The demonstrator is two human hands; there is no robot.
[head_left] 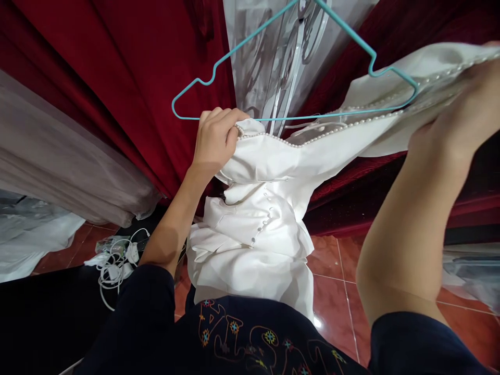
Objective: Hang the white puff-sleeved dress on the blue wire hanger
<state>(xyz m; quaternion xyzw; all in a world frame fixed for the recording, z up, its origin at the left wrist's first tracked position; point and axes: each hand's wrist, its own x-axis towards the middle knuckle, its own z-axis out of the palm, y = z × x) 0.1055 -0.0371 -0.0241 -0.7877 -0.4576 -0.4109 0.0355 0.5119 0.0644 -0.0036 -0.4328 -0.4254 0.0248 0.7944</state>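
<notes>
A white dress [269, 161] with a pearl-beaded neckline and a row of small buttons down its front spreads before me, its lower part bunched near my body. My left hand [219, 138] is closed on the top edge of the dress at its left side, right beside the bottom bar of a turquoise hanger [328, 113]. The hanger's left end sticks out bare above this hand, while its right end lies against the beaded opening. At the right frame edge, my right hand [478, 99] grips the other side of the dress, pulled out sideways; its fingers are partly cut off.
Dark red curtains [128, 67] hang behind, with sheer whitish fabric [50, 140] at the left. Between the curtains shows a white metal frame [289, 73]. White cables [113, 265] lie on a black surface [47, 317] at lower left. The floor has red tiles [332, 291].
</notes>
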